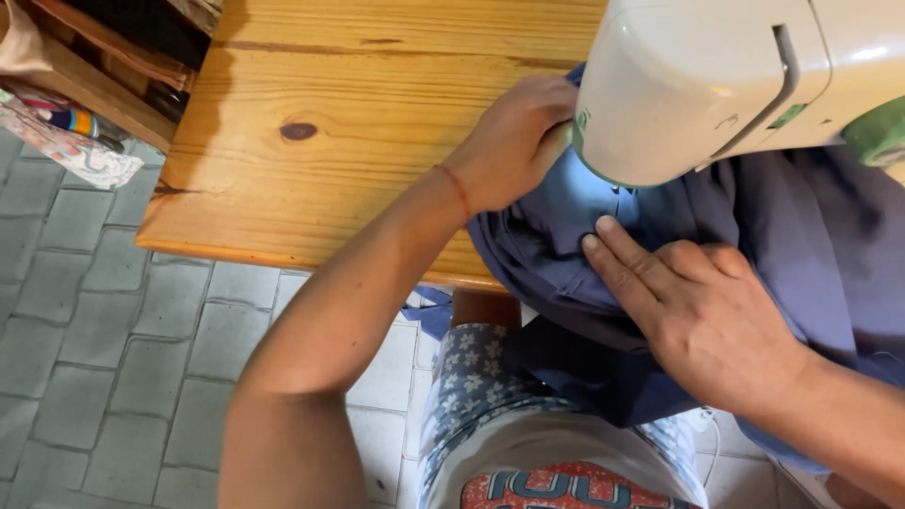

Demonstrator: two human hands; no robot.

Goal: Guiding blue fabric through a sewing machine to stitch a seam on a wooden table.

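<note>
A white sewing machine (702,80) stands on a wooden table (311,141) at the upper right. Blue cloth (801,236) lies under its head and hangs off the table's front edge. My left hand (514,141) rests on the cloth just left of the machine head, fingers curled against it, a thin red string around the wrist. My right hand (698,306) lies flat on the cloth in front of the machine, its fingertips pressing the fabric near the needle area. The needle itself is hidden by the machine head.
Grey paving stones (104,358) cover the floor at the left. Patterned fabric scraps (66,141) and wooden furniture (104,57) sit at the upper left. My lap, in flowered shorts (471,377), is below the table edge.
</note>
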